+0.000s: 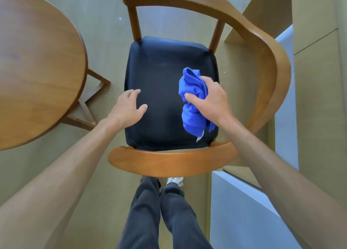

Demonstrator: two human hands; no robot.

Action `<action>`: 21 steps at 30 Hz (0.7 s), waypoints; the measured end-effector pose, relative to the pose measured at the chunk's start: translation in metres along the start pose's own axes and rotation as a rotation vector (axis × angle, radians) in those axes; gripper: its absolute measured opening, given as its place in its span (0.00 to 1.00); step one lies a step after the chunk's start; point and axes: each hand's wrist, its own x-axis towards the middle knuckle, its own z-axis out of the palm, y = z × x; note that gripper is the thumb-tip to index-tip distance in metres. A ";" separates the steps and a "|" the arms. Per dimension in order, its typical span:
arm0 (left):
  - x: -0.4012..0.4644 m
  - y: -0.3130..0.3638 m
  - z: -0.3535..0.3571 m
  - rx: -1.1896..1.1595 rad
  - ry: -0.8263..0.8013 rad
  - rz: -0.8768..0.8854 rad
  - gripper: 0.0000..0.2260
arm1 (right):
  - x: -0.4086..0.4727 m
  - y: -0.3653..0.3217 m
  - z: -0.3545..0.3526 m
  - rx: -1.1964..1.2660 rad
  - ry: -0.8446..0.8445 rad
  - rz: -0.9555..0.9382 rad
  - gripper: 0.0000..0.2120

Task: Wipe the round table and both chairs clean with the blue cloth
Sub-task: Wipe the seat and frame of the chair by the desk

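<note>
Blue cloth [193, 100] is bunched in our right hand [210, 100], thumb and fingers curled round it, pressing it onto the right side of the black seat [161, 75]. We hold it wadded, we judge, so the pad stays firm under the palm while it rubs the leather. Our left hand [129, 105] lies flat on the seat's left edge, fingers relaxed and spread, holding nothing; it looks placed there to brace the chair [262, 47] so it does not slide as we scrub. We stand behind the curved wooden backrest, leaning over it, which is why both arms reach down and forward. A loose tail of cloth trails toward the seat's near right corner. Whether the seat's far side is already clean we cannot tell from up here; the surface reads dull and faintly smudged. Off to the left sits the round counter [37, 70], well apart from the cloth. Only this one chair is in view.
</note>
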 end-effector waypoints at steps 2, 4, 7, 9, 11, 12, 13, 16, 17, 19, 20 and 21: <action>-0.014 -0.002 -0.006 -0.007 0.034 -0.011 0.27 | -0.019 -0.004 -0.018 -0.033 0.056 -0.017 0.22; -0.026 -0.005 -0.010 -0.023 0.061 -0.025 0.26 | -0.042 0.002 -0.028 -0.125 0.098 -0.003 0.23; -0.043 -0.012 -0.008 -0.025 0.092 -0.047 0.25 | -0.081 0.028 -0.021 -0.342 0.082 0.121 0.23; -0.052 -0.018 -0.003 -0.027 0.096 -0.053 0.24 | -0.105 0.049 -0.003 -0.630 0.060 0.118 0.24; -0.060 -0.024 0.002 -0.037 0.097 -0.048 0.24 | -0.118 0.063 0.011 -0.772 0.114 0.062 0.24; -0.062 -0.027 0.004 -0.043 0.106 -0.047 0.23 | -0.118 0.066 0.015 -0.735 0.169 0.047 0.23; -0.065 -0.031 0.004 -0.049 0.118 -0.048 0.23 | -0.119 0.068 0.019 -0.674 0.225 0.039 0.22; -0.075 -0.039 0.003 -0.066 0.145 -0.027 0.22 | -0.133 0.065 0.038 -0.590 0.411 0.057 0.21; -0.079 -0.042 0.001 -0.072 0.162 -0.020 0.22 | -0.141 0.058 0.050 -0.577 0.466 0.062 0.22; -0.088 -0.049 -0.005 -0.084 0.198 -0.013 0.21 | -0.159 0.033 0.084 -0.545 0.497 0.054 0.22; -0.092 -0.053 -0.007 -0.086 0.212 -0.007 0.21 | -0.166 0.016 0.104 -0.530 0.476 0.043 0.22; -0.097 -0.056 -0.010 -0.092 0.226 0.005 0.20 | -0.172 -0.003 0.123 -0.495 0.437 0.041 0.23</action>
